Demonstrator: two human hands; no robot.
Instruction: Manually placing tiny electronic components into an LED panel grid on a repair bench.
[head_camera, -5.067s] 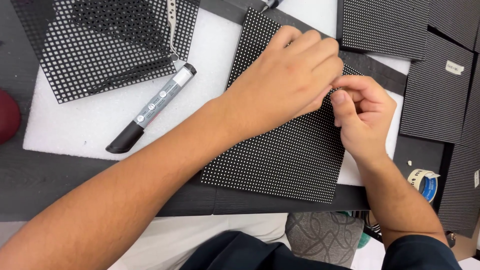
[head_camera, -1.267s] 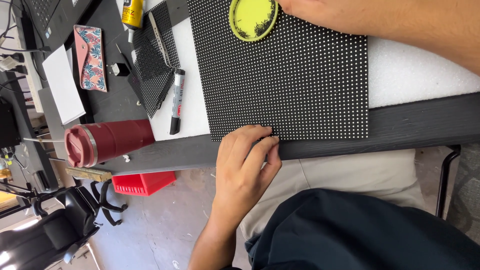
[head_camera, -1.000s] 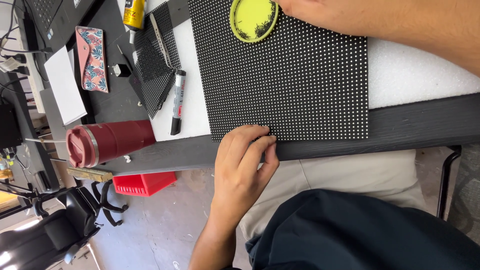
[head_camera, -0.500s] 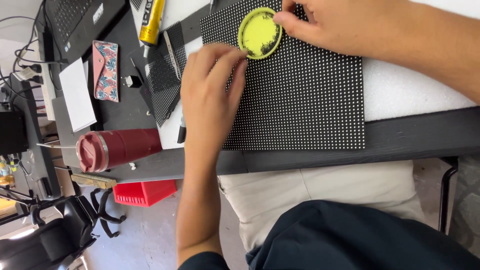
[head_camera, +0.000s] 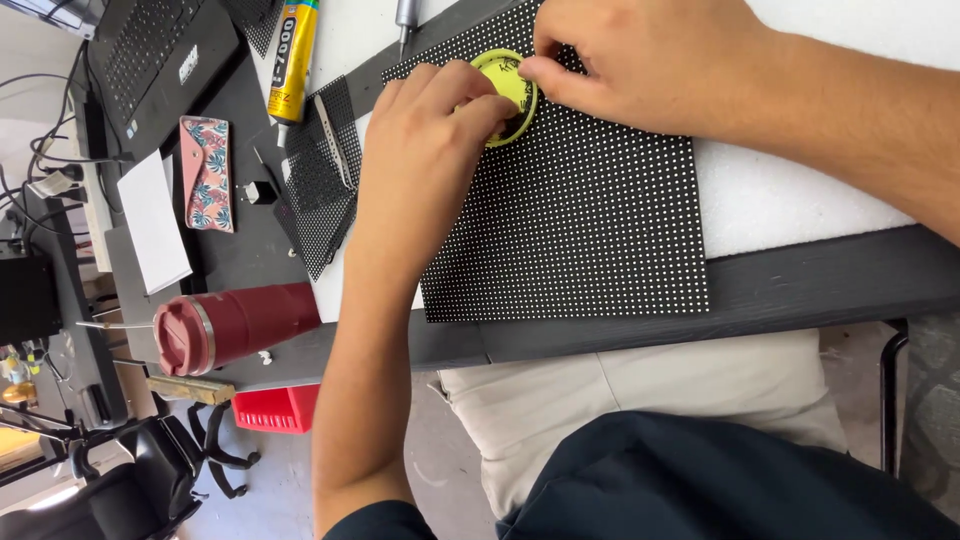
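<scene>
Dark bench (head_camera: 800, 290) | dotted panel (head_camera: 580, 230) | both hands' fingers pinching yellow round tin (head_camera: 512, 82): left hand (head_camera: 425, 150), right hand (head_camera: 640, 65) | next: steady grip.

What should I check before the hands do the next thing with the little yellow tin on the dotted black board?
1. Both hands on the yellow tin: ok, left hand and right hand both touch it.
2. Tin resting on the dotted black panel: ok.
3. Panel fully on the table: ok, its edge sits near the front.
4. Tin open or closed: cannot tell, fingers cover it.
5. Red tumbler away from the hands: ok, lying on its side, lid on.
</scene>
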